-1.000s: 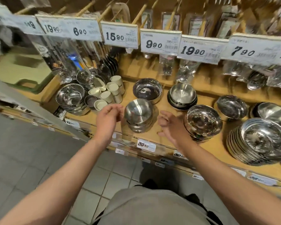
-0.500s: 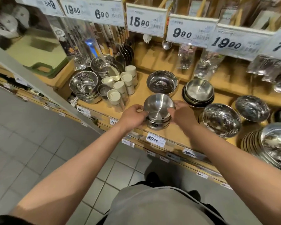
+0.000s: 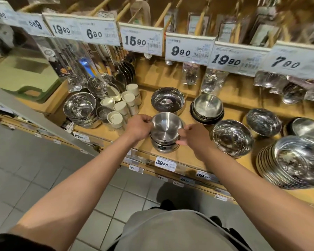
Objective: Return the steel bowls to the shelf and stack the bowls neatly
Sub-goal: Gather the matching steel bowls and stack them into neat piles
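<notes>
A small stack of steel bowls (image 3: pixel 166 131) stands near the front edge of the wooden shelf (image 3: pixel 190 156). My left hand (image 3: pixel 139 126) grips the top bowl's left rim. My right hand (image 3: pixel 193 137) pinches the stack's right side with curled fingers. The top bowl sits slightly tilted on the ones beneath. Just behind the stack stands a single shiny bowl (image 3: pixel 168 102), and a dark-rimmed bowl stack (image 3: pixel 207 109) is to its right.
More steel bowls (image 3: pixel 232 138) and a large plate stack (image 3: pixel 295 162) fill the shelf's right. A bowl stack (image 3: pixel 80 109) and white cups (image 3: pixel 120 107) stand left. Price tags (image 3: pixel 142 40) and bagged utensils hang above. Grey tiled floor lies below.
Both hands closed in from either side and took hold of the small bowl stack. The camera moved closer to the shelf.
</notes>
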